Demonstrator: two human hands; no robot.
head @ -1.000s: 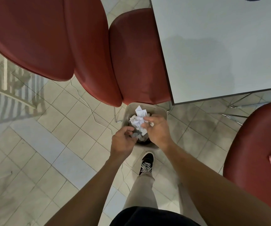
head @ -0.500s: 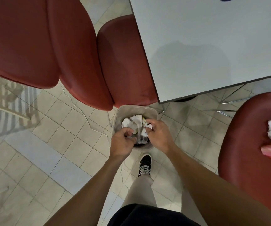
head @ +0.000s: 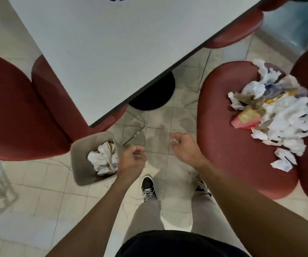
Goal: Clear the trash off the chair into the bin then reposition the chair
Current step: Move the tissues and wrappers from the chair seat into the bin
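Observation:
A small grey bin [head: 79,164] stands on the floor at lower left with crumpled white paper [head: 103,158] inside. To the right, a red chair [head: 227,145] carries a heap of trash [head: 277,115]: crumpled white paper, brown paper and a pink wrapper. My left hand [head: 131,162] hovers just right of the bin, fingers loosely curled, holding nothing. My right hand [head: 184,147] hangs over the floor between the bin and the chair's left edge, fingers loosely curled and empty.
A white table [head: 112,52] with a dark round base [head: 153,97] fills the upper middle. Red chairs [head: 20,112] crowd the left beside the bin, and another red seat [head: 236,32] sits at upper right. My feet stand on the tiled floor [head: 38,201].
Both hands let go of the paper in the bin and pulled out of it. The view swung right, bringing the trash-covered chair into full sight, and my right hand moved toward it.

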